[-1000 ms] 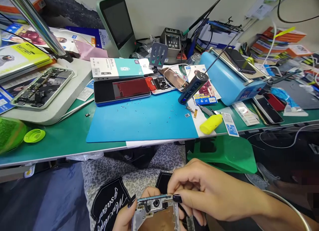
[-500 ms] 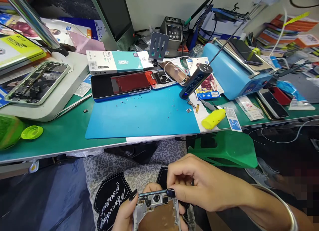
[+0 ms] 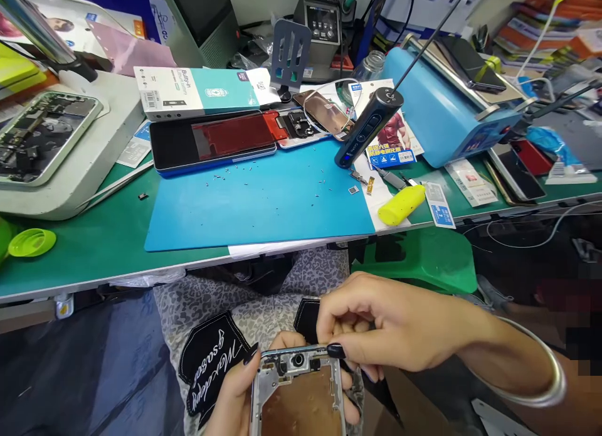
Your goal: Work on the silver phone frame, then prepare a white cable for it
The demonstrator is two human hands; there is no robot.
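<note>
The right hand sits low in the view, at about 5 o'clock, with its fingers curled tight and the thumb tip, dark-nailed, pressed on the top right corner of a phone frame. A silver bangle circles its wrist. The left hand comes up from the bottom edge at 6 o'clock and grips the frame along its left side, one dark-nailed finger hooked over the top left corner. The frame stands over the person's lap, its camera hole near the top and a brown plate filling the middle, below the edge of the counter.

Above the hands, at 12 o'clock, a blue mat lies on the green counter, dotted with tiny screws. On the mat's far edge rests a dark phone with a red panel, and behind it a white and teal box. At 1 o'clock a dark electric screwdriver leans by the mat's right corner, with a yellow handle just below it. Further right stands a blue machine. At 10 o'clock an opened phone lies on a grey stand, and a green lid sits near the counter's left end. A green stool shows under the counter at 3 o'clock.
</note>
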